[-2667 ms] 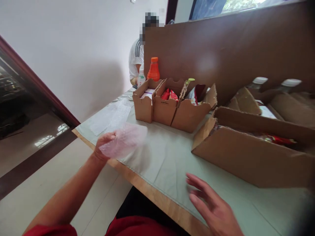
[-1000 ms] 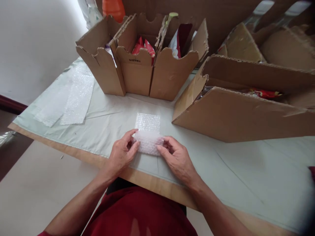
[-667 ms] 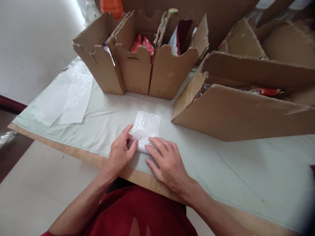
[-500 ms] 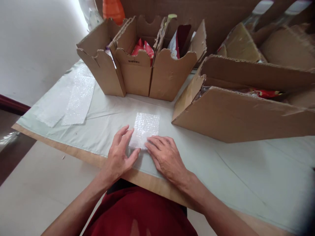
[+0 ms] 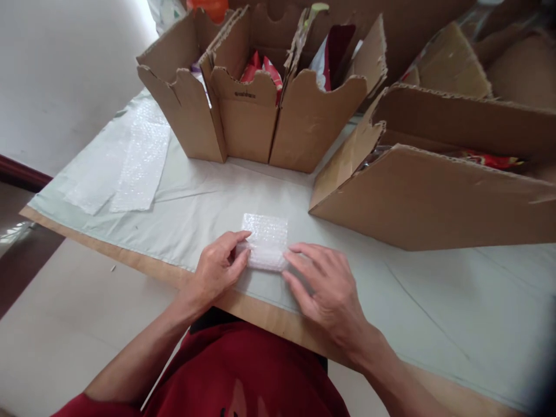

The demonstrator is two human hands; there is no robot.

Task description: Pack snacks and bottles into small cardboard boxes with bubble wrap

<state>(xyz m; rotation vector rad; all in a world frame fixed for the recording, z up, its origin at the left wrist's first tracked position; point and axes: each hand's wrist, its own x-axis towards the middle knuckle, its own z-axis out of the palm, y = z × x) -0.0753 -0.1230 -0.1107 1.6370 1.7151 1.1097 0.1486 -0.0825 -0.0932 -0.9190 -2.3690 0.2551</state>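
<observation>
A small piece of bubble wrap (image 5: 266, 234) lies on the cloth near the table's front edge. Its near part is folded over into a thicker strip. My left hand (image 5: 221, 263) holds the left end of that fold between thumb and forefinger. At the right end, my right hand (image 5: 328, 284) has its thumb and fingertips on the corner of the fold, with the other fingers bent above the cloth. Whether anything lies inside the fold, I cannot tell.
More bubble wrap sheets (image 5: 141, 165) lie on the cloth (image 5: 191, 214) at the left. Three upright cardboard boxes (image 5: 247, 124) holding packets stand behind. A long cardboard box (image 5: 434, 197) with a red packet (image 5: 490, 158) inside is at the right. The board's edge (image 5: 143, 268) runs along the front.
The near part of the bubble wrap has been folded over. My right hand has moved from on top of the wrap to its right end, and my left thumb and forefinger have closed on the left end.
</observation>
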